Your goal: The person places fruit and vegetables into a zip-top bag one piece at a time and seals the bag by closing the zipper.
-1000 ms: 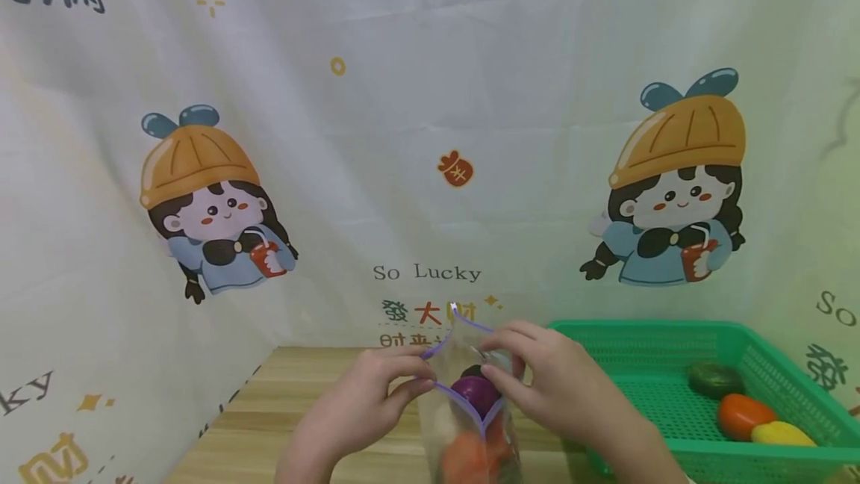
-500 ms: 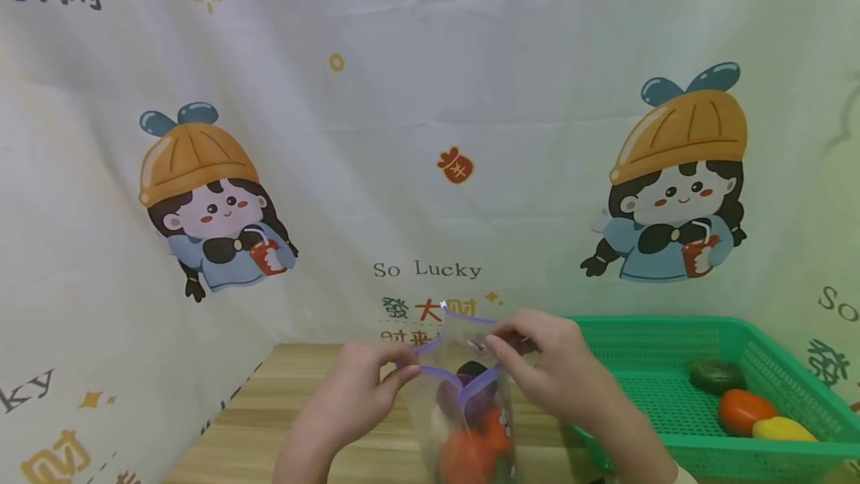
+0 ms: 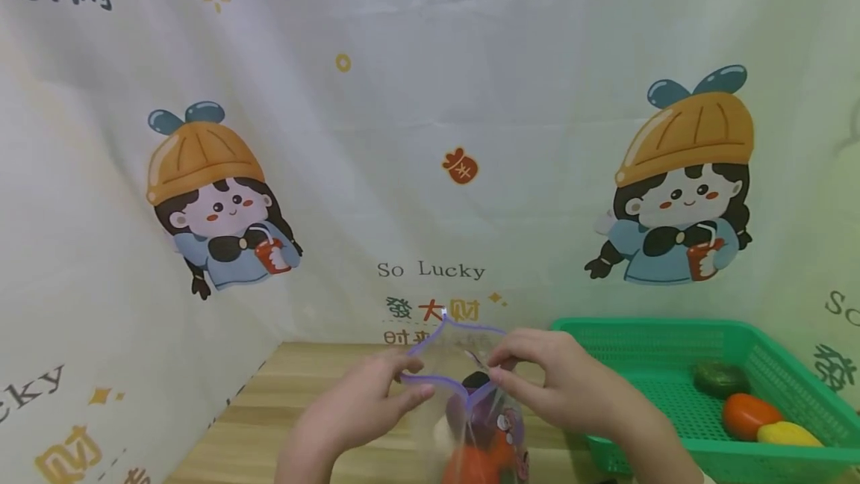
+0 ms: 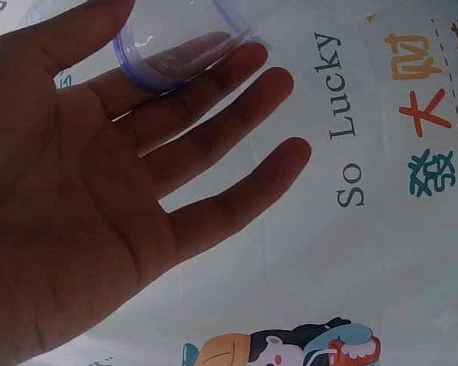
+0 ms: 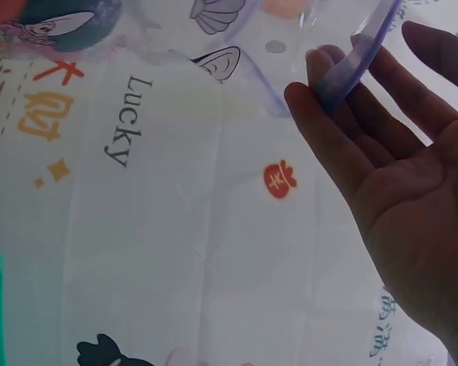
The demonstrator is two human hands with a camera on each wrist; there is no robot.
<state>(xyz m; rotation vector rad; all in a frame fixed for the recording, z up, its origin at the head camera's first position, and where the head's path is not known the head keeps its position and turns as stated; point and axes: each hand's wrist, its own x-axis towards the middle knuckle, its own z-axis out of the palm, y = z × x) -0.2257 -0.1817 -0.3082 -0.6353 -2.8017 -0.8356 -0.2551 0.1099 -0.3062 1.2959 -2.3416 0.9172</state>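
Observation:
A clear zip bag [image 3: 430,417] with a purple rim stands upright in the head view, its mouth spread apart. Inside are a purple round thing with a dark top [image 3: 460,418], an orange-red round thing [image 3: 472,464] and something pale. My left hand [image 3: 363,402] is at the left side of the mouth; in the left wrist view its fingers lie straight against the rim, thumb apart. At the right side is my right hand [image 3: 564,376]. The right wrist view shows its fingers [image 5: 340,145] extended along the rim, thumb away from them.
A green plastic basket [image 3: 658,327] stands on the right of the wooden table [image 3: 269,424]. It holds a dark green vegetable [image 3: 720,379], an orange-red tomato-like one [image 3: 750,415] and a yellow one [image 3: 789,435]. A printed curtain [image 3: 376,193] hangs behind.
The bag's mouth has spread wider. My left thumb has moved away from the rim it pinched, and the right hand has shifted slightly down.

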